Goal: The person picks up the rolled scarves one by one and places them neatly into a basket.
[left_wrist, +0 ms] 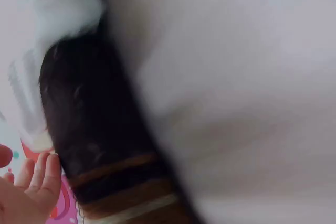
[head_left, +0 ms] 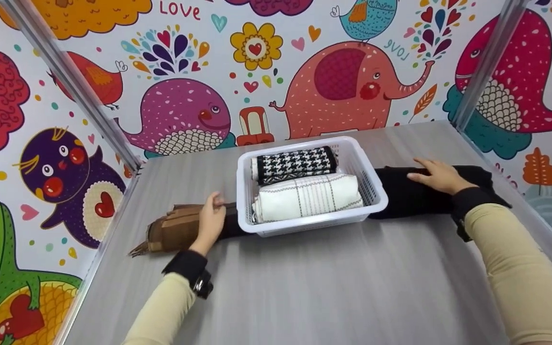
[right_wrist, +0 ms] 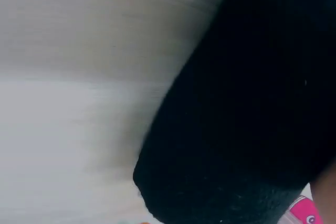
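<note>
A white plastic basket (head_left: 312,225) stands in the middle of the table. Inside lie a black-and-white houndstooth cloth roll (head_left: 297,163) and a white striped cloth roll (head_left: 309,196). To its left is a brown-and-black fringed cloth (head_left: 175,227); my left hand (head_left: 212,220) is over it, fingers loosely extended, gripping nothing. The left wrist view shows that hand (left_wrist: 31,192) beside the dark, brown-banded cloth (left_wrist: 100,119). On the right, my right hand (head_left: 438,176) spreads over a black cloth (head_left: 405,191), fingers straight. Whether the two cloths join behind the basket is hidden.
The grey wood-grain table (head_left: 338,287) extends in front of the basket. Cartoon-printed walls (head_left: 257,96) enclose the back and sides, with metal posts (head_left: 79,91) at the corners.
</note>
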`<state>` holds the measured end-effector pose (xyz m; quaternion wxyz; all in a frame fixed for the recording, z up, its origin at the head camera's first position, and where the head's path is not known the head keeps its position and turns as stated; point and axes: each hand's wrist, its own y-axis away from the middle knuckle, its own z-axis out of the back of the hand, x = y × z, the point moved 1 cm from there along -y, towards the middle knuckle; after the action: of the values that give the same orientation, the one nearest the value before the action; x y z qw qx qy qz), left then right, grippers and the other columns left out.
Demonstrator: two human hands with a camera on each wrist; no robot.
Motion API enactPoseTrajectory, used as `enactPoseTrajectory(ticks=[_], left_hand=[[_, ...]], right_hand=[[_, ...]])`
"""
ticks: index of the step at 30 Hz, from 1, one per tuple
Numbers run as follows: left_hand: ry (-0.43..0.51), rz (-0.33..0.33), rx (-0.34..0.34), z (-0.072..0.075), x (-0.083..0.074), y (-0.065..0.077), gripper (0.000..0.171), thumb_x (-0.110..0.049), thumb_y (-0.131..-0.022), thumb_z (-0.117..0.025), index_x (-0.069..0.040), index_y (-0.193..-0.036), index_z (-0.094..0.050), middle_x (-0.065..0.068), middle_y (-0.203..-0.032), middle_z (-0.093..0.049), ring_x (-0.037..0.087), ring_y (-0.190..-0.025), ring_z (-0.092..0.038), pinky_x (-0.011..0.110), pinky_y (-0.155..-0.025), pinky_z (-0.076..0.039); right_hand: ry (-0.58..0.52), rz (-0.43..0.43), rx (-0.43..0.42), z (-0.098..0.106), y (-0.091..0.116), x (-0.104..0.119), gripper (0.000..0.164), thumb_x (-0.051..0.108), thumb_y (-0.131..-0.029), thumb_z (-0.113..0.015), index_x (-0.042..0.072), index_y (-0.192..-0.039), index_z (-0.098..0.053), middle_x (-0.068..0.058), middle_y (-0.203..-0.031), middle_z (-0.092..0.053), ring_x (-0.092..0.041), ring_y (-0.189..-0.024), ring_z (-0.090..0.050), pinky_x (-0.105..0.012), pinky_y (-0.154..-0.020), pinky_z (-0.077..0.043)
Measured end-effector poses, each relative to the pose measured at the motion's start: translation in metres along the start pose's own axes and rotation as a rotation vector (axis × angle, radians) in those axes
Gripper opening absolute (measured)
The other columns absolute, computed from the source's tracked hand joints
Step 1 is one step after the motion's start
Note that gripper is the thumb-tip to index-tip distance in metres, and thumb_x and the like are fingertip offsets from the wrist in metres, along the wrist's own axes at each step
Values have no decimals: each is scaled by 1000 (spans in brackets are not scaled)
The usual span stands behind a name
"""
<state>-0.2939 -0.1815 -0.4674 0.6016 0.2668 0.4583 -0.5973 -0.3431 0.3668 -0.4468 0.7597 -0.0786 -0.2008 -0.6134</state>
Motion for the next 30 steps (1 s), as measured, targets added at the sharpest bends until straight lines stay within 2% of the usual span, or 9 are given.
enactPoseTrajectory(ticks=[4, 8, 11, 16, 22, 26, 30], left_hand=[[-52, -35, 5, -3, 8, 24, 35, 7, -81, -48, 7, -116, -53, 22, -101, -63, 30, -86, -57, 35, -78, -45], [-130, -85, 68, -7, 16, 41, 27, 7, -81, -50, 3, -105, -60, 17, -92, -65, 23, -78, -58, 29, -70, -45], [-186, -112, 113, -11, 22, 52, 23, 8, -79, -51, 3, -98, -62, 14, -85, -66, 23, -77, -60, 28, -68, -46], [-222, -76, 164, -13, 27, 63, 25, 6, -77, -52, 2, -100, -62, 13, -84, -67, 22, -76, -60, 32, -67, -46], [-234, -74, 180, -13, 30, 68, 25, 5, -77, -51, 2, -100, -62, 14, -83, -66, 22, -73, -61, 32, -65, -48], [-230, -54, 209, -14, 31, 71, 25, 4, -79, -52, 2, -101, -61, 14, -86, -66, 22, -74, -61, 32, -65, -48], [-228, -57, 225, -13, 31, 73, 25, 4, -79, -52, 2, -102, -62, 15, -87, -67, 22, -74, -61, 32, -65, -48]], right_hand=[[-86, -1, 171, 4, 5, 1, 90, 52, -83, -56, 0, -144, -14, -34, -144, -13, -53, -129, -11, -72, -94, 2], [-35, -24, 247, 4, 5, 5, 102, 49, -73, -69, 2, -145, -13, -36, -143, -12, -56, -127, -9, -74, -93, 2], [45, -48, 257, 0, 3, 6, 109, 48, -66, -76, 5, -144, -14, -37, -141, -14, -58, -125, -12, -75, -92, -4], [152, -52, 247, -5, 1, 10, 107, 38, -61, -81, 7, -143, -20, -37, -139, -22, -59, -122, -20, -78, -87, -13], [155, -76, 283, -9, 10, 19, 101, 31, -63, -82, 3, -141, -24, -38, -136, -27, -56, -120, -27, -72, -90, -23], [172, -43, 309, -11, 21, 25, 102, 30, -61, -83, -1, -139, -25, -41, -131, -30, -56, -117, -30, -67, -91, -28], [223, 5, 323, -13, 33, 29, 102, 31, -60, -84, -2, -138, -27, -40, -128, -32, -57, -115, -31, -68, -87, -31]])
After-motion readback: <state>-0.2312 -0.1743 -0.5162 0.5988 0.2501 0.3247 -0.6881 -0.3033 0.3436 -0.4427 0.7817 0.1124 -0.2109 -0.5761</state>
